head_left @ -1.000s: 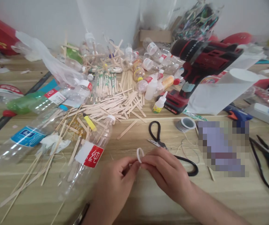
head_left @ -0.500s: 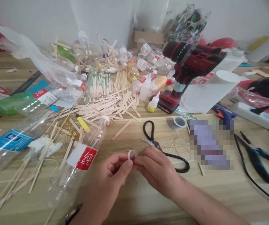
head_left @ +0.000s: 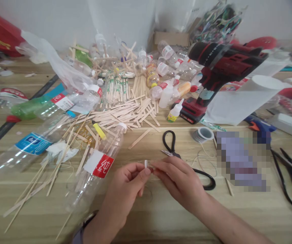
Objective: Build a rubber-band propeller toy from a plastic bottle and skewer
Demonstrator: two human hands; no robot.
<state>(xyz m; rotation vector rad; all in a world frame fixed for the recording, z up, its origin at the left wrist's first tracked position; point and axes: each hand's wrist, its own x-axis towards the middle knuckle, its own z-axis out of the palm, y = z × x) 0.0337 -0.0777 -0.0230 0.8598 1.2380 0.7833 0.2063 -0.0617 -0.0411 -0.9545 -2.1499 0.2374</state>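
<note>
Clamping the white ring [head_left: 146, 164] is the left hand [head_left: 125, 188] — the right hand [head_left: 182, 181], grip unclear, partly hides scissors [head_left: 172, 153].

Muted, diffuse light reaches my worktop [head_left: 171, 217], leaving a pale sheen at bottom middle and glints on the blue-labelled bottle [head_left: 33, 143]. Detail around my left hand [head_left: 124, 191] is soft; the edges stretch, and mosaic blocks cover a patch at right.

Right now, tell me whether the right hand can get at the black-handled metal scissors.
Probably yes: the right hand partly covers the scissors, and both handle loops show, with nothing seen lying on them. Its fingers are pinched beside the small white band, though, and may need freeing first.
</note>
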